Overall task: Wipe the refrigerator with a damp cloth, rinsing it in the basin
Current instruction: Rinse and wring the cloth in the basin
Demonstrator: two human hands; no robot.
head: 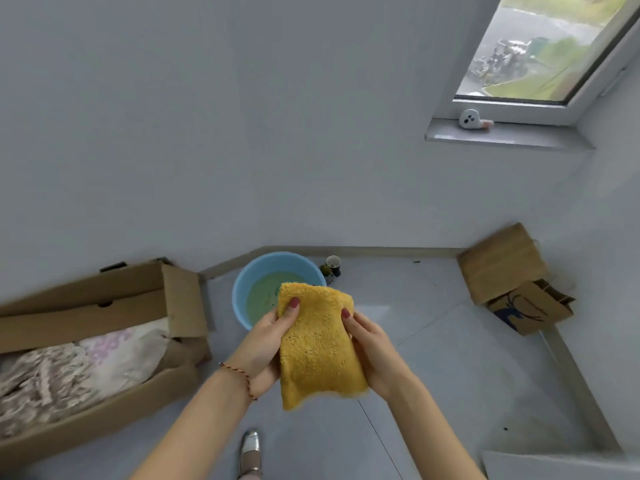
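two hands, left and right, gripping one yellow cloth, one blue basin beyond

1 head cam – looks fwd & down, close over hands, floor beyond.

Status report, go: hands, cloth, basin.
Left hand and right hand both grip yellow cloth, folded, above floor. Blue basin beyond, holding water. Nothing between.
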